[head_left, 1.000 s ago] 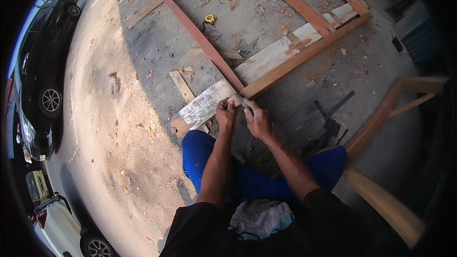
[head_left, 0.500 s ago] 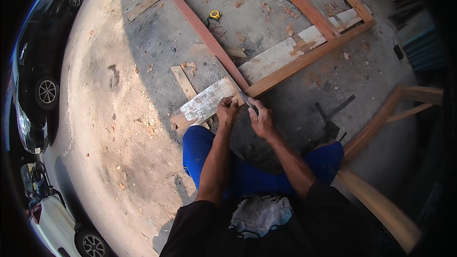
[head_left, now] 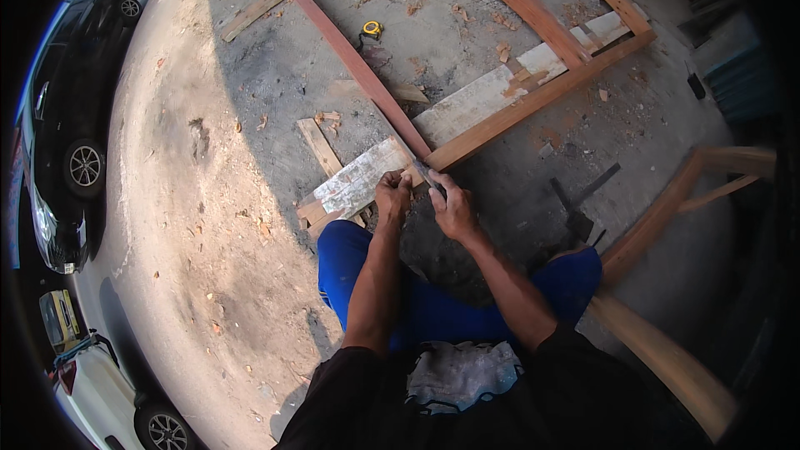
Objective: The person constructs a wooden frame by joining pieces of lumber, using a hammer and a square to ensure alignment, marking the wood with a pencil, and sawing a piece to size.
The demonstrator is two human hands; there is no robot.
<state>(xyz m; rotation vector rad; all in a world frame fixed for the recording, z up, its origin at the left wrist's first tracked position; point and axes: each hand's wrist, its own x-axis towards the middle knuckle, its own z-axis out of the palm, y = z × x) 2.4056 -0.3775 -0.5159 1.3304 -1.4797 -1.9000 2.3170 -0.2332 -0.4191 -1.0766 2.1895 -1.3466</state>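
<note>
Right hand (head_left: 455, 210) shifted nearer left hand (head_left: 393, 197); slim tool (head_left: 423, 171) gripped, jutting beyond fingers; left fingers bent, hold unclear.

On the ground (head_left: 179, 225) ahead, a frame (head_left: 533, 104); within its outline, a tape (head_left: 372, 30); partly beneath it, a board (head_left: 360, 179). At its near corner, left hand (head_left: 393, 197) and right hand (head_left: 454, 210), a tool (head_left: 430, 177) in the latter. Far left, cars (head_left: 62, 108); right, a second frame (head_left: 664, 215).
</note>
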